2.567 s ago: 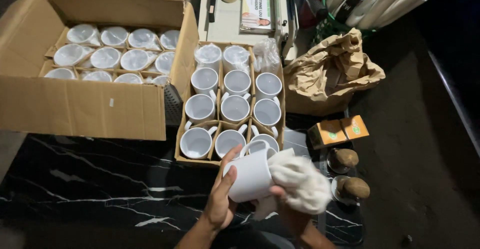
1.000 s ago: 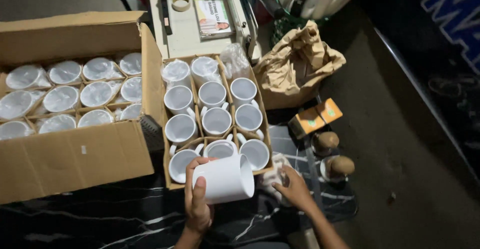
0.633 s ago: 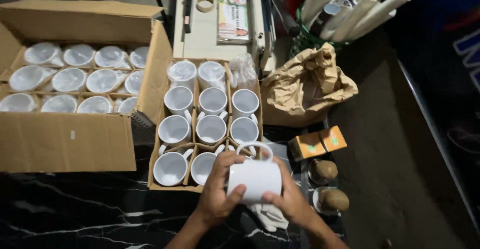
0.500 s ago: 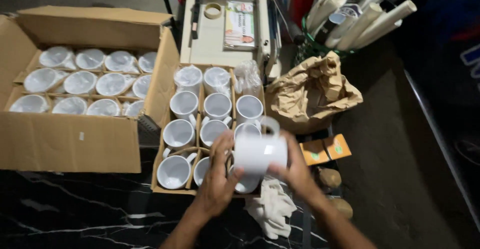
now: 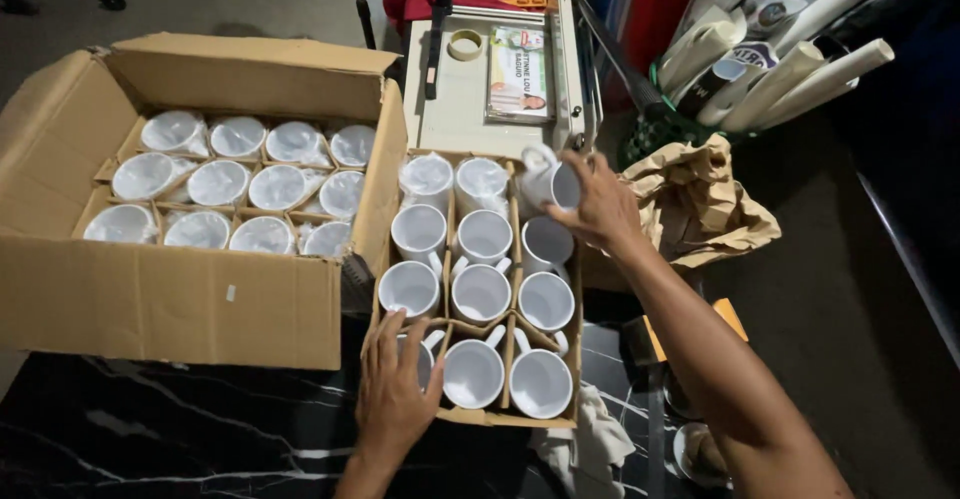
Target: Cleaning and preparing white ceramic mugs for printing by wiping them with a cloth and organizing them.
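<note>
carefully now: my right hand (image 5: 600, 204) has its grip closed around a white mug (image 5: 548, 181), tilted mouth toward the right, at the far right corner of the small divided carton (image 5: 500, 417). my left hand (image 5: 395, 389) lies flat with fingers spread on the near left corner of that carton, over a mug there, grip open and holding nothing; it looks to be steadying the box.

to do this step well, i judge the mug should be turned upright over the far right cell and let down straight between the cardboard dividers, handle angled into a corner so it does not jam on the mug beside it. the left hand should keep pressing the carton down on the dark marbled desk (image 5: 150, 429) so it cannot slide.

counting in the small carton: seven bare mugs fully in view, an eighth partly under my left hand, two wrapped in plastic (image 5: 455, 177) in the far row, plus the one in my right hand. the big cardboard box (image 5: 170, 299) on the left shows eleven wrapped mugs. farther off i see one tape roll (image 5: 464, 45), one crumpled brown paper bag (image 5: 700, 209), and a white cloth (image 5: 590, 439) on the near side of the desk.
</note>
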